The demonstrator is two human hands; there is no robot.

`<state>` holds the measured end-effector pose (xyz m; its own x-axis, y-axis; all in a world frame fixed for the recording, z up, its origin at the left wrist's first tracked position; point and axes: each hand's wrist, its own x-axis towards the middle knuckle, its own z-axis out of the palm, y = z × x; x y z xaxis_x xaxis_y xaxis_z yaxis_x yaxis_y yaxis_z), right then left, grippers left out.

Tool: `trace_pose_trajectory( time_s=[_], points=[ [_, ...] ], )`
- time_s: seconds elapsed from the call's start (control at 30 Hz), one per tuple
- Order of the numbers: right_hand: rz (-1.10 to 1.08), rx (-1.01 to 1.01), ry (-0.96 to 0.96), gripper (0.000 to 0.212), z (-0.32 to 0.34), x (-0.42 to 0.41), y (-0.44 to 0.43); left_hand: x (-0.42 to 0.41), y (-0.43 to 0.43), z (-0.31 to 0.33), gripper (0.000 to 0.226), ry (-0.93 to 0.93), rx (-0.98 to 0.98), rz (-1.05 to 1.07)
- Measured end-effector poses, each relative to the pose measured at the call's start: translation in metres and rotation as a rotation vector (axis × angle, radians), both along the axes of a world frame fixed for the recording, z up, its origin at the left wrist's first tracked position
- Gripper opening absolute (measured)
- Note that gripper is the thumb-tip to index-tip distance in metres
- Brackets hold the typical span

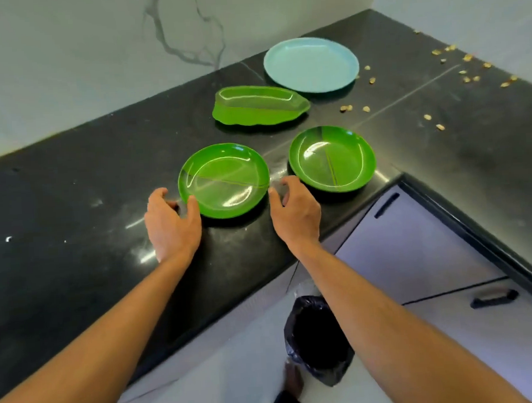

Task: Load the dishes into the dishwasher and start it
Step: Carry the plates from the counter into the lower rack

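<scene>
Both grips spread, left hand (172, 221) and right hand (295, 213) flank one green plate (226, 179), contact unclear.

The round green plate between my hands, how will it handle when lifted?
The green plate looks like glossy moulded plastic, so probably stiff and light. The shiny rim may be slippery. It sits flat, so unlikely to roll.

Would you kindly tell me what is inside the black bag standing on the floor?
Only the black bag itself shows, its mouth open. The inside is dark, so any contents cannot be seen.
</scene>
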<state>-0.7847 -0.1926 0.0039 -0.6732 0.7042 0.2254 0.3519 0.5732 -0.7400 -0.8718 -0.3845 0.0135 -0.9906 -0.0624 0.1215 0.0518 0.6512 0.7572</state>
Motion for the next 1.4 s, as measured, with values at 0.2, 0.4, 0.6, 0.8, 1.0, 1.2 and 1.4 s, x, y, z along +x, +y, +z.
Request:
trace_pose_trajectory(
  time_s=[0.2,0.4,0.6,0.8,1.0,1.2,1.4],
  points=[
    [-0.076,-0.107,0.062,0.039,0.003,-0.002,0.013,-0.012,0.014,0.006,0.056,-0.076,-0.209,0.082],
    [-0.351,-0.257,0.242,0.032,0.010,0.019,0.021,-0.010,0.013,0.010,0.030,-0.072,-0.236,0.088],
    [-0.619,-0.630,0.316,0.073,0.022,0.034,0.067,-0.008,0.013,0.009,0.030,-0.066,-0.201,0.109],
    [-0.616,-0.643,0.146,0.045,0.022,0.026,0.093,-0.012,0.010,0.005,0.025,-0.078,-0.197,0.087],
    [-0.665,-0.755,0.242,0.021,0.029,0.029,0.088,-0.014,0.006,0.002,0.024,-0.115,-0.129,0.108],
    [-0.605,-0.836,0.316,0.024,0.032,0.069,0.073,-0.007,-0.009,0.008,0.029,-0.186,0.195,0.056],
    [-0.447,-0.838,0.362,0.010,0.043,0.138,0.042,0.034,-0.027,0.019,0.028,-0.144,0.324,-0.062]
  ],
)
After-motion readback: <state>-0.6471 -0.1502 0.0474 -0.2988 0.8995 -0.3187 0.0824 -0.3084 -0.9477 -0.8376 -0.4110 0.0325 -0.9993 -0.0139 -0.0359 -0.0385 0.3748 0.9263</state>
